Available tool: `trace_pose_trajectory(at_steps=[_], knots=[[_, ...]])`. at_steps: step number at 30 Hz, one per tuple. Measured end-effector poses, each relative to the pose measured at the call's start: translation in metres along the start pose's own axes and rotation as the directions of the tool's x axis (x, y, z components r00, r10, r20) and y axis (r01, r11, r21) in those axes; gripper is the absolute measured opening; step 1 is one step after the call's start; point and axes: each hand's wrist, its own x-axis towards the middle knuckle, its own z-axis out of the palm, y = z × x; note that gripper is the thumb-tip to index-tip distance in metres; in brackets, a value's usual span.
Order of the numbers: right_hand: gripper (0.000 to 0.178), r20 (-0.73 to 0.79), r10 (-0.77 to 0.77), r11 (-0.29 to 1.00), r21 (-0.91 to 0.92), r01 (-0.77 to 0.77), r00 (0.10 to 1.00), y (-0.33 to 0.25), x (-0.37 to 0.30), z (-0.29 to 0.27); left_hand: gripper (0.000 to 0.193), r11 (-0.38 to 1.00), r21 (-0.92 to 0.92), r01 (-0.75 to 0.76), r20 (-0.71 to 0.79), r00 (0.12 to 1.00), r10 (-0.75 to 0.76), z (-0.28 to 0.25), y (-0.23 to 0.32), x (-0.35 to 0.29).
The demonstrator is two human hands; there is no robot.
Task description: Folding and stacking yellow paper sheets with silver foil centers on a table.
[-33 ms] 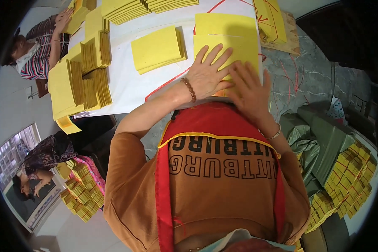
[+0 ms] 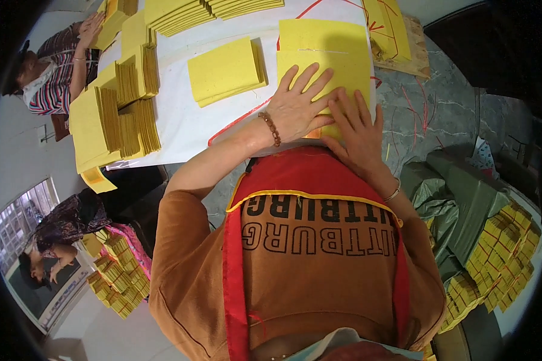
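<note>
A yellow paper sheet (image 2: 322, 37) lies on the white-covered table (image 2: 180, 129) close in front of me, with a thin pale line across it. My left hand (image 2: 298, 107), a beaded bracelet on its wrist, rests on the sheet with fingers spread. Beside it, my right hand (image 2: 358, 129) is laid flat over the sheet's near right part, fingers apart and thumb toward the left hand. A small orange patch (image 2: 326, 130) shows between the hands. Neither hand grips anything. Left of the sheet lies a folded yellow paper stack (image 2: 223, 71), untouched.
More folded yellow stacks (image 2: 93, 129) line the table's left side and far edge. At far right, a yellow bundle (image 2: 388, 30) with red string sits on a wooden board (image 2: 420, 51). Two other people are at left. Tied bundles (image 2: 500, 259) stand at lower right.
My right hand has shifted slightly down and its blurred fingers are now sharp. The left hand stays in place on the sheet.
</note>
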Motion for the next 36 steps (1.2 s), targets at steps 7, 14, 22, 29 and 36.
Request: trace_pose_trajectory(at_steps=[7,14,22,29,36], knots=[[0.056,0.101,-0.043,0.999,-0.027,0.046,0.994,0.001,-0.010,0.008,0.055,0.971,-0.234,0.043,-0.153,0.985,-0.080,0.000,-0.004,-0.002],[0.048,0.102,-0.016,0.999,-0.048,0.021,0.995,-0.001,-0.006,0.005,0.049,0.975,0.139,-0.175,-0.087,0.978,0.188,-0.008,-0.001,0.001],[0.034,-0.036,0.395,0.521,0.832,-0.192,0.918,0.019,0.013,-0.013,0.052,0.988,0.105,-0.110,-0.112,0.986,0.122,-0.012,-0.004,0.009],[0.035,-0.041,0.413,0.585,0.778,-0.230,0.910,0.021,0.008,-0.008,0.054,0.996,0.013,0.084,-0.480,0.875,-0.068,-0.056,-0.064,-0.036],[0.028,-0.142,0.228,0.813,0.573,-0.108,0.963,0.024,0.010,0.009,0.052,0.912,0.288,0.292,-0.334,0.923,-0.190,0.005,-0.124,-0.107]])
